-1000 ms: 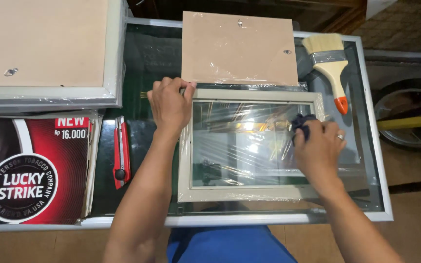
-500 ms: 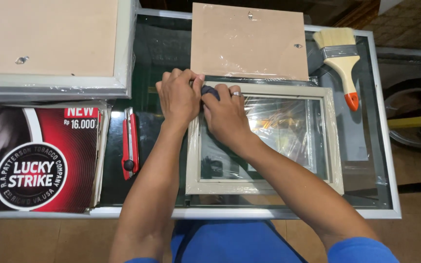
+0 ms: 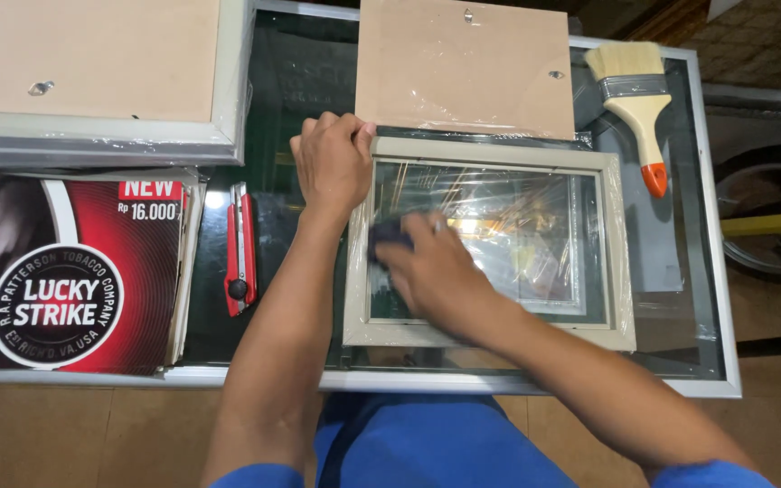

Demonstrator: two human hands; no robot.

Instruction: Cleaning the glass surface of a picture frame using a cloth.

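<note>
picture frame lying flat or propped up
Lying flat: the picture frame rests on the glass table, left hand on its corner.
</note>
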